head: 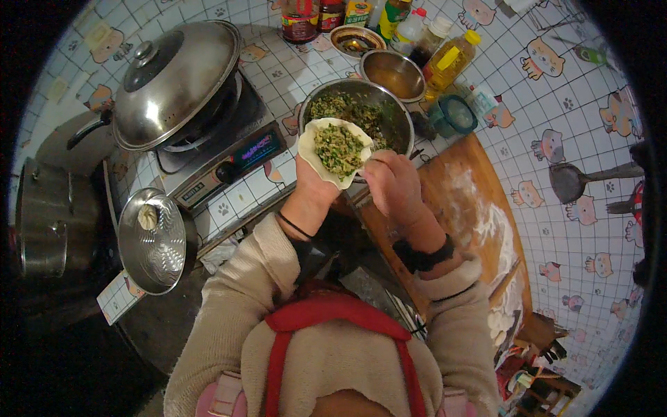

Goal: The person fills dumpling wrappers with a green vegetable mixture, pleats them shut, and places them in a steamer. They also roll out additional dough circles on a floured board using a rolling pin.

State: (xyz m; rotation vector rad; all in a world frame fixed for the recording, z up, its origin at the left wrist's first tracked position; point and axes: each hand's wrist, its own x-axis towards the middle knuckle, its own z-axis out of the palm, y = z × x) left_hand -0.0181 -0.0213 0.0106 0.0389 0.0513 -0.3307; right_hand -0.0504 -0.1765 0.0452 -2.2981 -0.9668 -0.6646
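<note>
On my left hand (317, 183) rests a round dough wrapper (311, 147), its edge spread out around a heap of chopped green filling (340, 151). The fingers of my right hand (392, 180) pinch the wrapper's right edge, where a few small folds show. Just beyond both hands stands a steel mixing bowl (408, 122) with more of the green filling (367, 114) inside. My left palm and fingers are mostly hidden beneath the wrapper.
A lidded wok (177, 88) sits on a stove (229, 167) at left. One pleated bun (148, 217) lies in a steel pan (156, 260). A floured wooden board (448, 193) is at right. Behind the bowl are a smaller bowl (393, 75), sauce bottles and an oil bottle (453, 60).
</note>
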